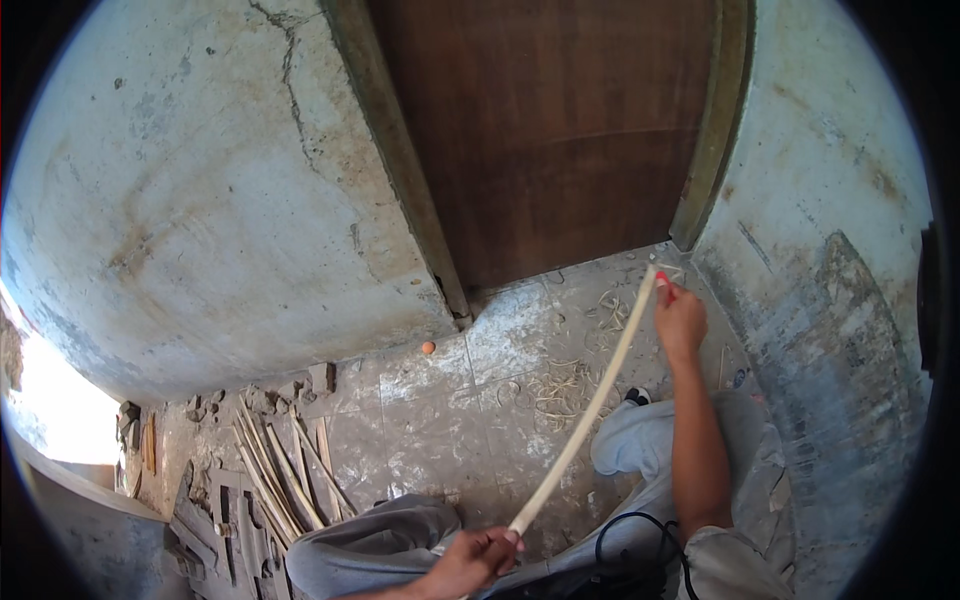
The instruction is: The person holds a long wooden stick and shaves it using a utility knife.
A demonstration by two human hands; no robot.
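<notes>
A long, pale bamboo strip (590,415) slants up and to the right across the middle, slightly bowed. My left hand (475,560) is closed around its lower, near end. Far to the right, my right hand (680,320) is closed on a small red-handled tool (662,288), right beside the strip's far end. The tool's working part is too small to make out, and so is whether it touches the strip. Thin curled shavings (560,395) lie on the floor beyond the strip.
Several pale strips (270,470) lean in a bundle at the left, beside flat wooden scraps (235,530). Rubble (265,400) lines the wall's foot. A small orange ball (428,348) rests near the wall corner. A brown door (560,130) stands ahead; a stained wall (820,300) bounds the right.
</notes>
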